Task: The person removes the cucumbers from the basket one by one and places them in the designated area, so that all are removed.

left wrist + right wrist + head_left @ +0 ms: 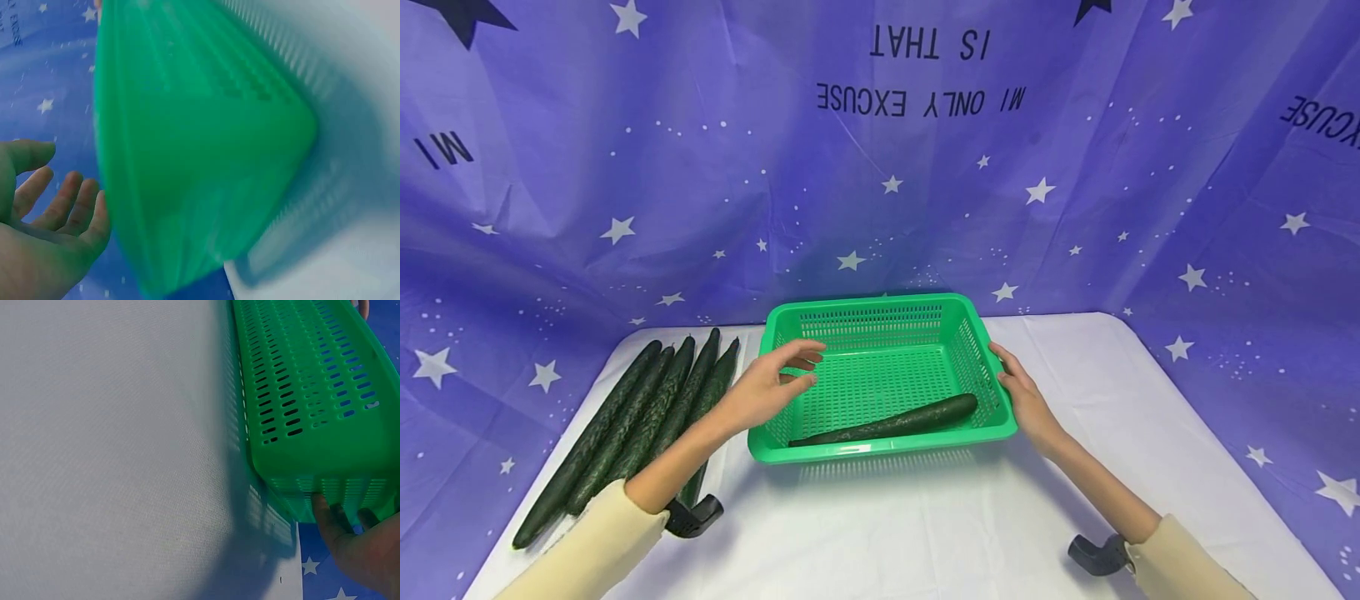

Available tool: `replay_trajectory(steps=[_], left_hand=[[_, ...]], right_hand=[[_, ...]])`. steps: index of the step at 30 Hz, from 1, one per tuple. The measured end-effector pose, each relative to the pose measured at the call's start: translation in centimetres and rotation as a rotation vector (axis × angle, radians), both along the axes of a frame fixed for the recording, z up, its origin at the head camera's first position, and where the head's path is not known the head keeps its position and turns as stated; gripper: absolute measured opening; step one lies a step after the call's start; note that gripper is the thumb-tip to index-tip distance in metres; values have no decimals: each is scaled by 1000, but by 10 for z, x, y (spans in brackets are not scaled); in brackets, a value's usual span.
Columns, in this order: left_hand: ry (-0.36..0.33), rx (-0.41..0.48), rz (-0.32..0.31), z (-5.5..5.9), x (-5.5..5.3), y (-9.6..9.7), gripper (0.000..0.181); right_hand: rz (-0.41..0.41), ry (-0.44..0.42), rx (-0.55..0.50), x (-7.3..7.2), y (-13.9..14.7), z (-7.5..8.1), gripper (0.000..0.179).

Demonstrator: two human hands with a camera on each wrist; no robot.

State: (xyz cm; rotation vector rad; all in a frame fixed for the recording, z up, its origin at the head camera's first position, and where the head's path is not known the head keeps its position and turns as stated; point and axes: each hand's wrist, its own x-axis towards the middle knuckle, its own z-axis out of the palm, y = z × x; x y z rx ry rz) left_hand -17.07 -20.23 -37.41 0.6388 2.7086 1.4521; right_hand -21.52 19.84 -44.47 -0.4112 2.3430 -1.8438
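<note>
A green plastic basket [880, 447] with slotted walls is near the back of the white table. One dark green cucumber [898, 421] lies inside along its near wall. Above the basket's left end is my left hand [771, 383], its fingers loosely bent and holding nothing; the left wrist view shows this hand [56, 231] beside the rim. My right hand [1030, 404] grips the basket's right end at the rim. In the right wrist view, its fingers [320, 509] press the outer end wall under the rim; the thumb is hidden there.
Several long cucumbers [632, 417] lie side by side on the table's left, partly behind my left forearm. White cloth covers the table [925, 533]. A purple curtain [880, 217] with stars and lettering hangs behind and around it.
</note>
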Motion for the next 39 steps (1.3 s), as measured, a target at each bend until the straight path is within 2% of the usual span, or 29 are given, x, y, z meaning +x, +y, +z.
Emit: replay_trajectory(steps=[5, 13, 15, 24, 30, 39], left_hand=[[-60, 14, -67, -7, -5, 24, 43], [-123, -39, -188, -21, -12, 55, 42], [-153, -54, -202, -25, -14, 61, 42], [-333, -82, -192, -37, -20, 82, 45], [-380, -165, -199, -44, -23, 87, 48], [-456, -193, -225, -47, -29, 91, 55]], right_hand=[[5, -6, -2, -1, 0, 0, 52], [1, -5, 4, -1, 0, 1, 52], [1, -4, 8, -1, 1, 0, 52], [3, -4, 8, -2, 1, -3, 52], [6, -3, 9, -2, 1, -3, 53], [4, 1, 7, -2, 1, -2, 53]])
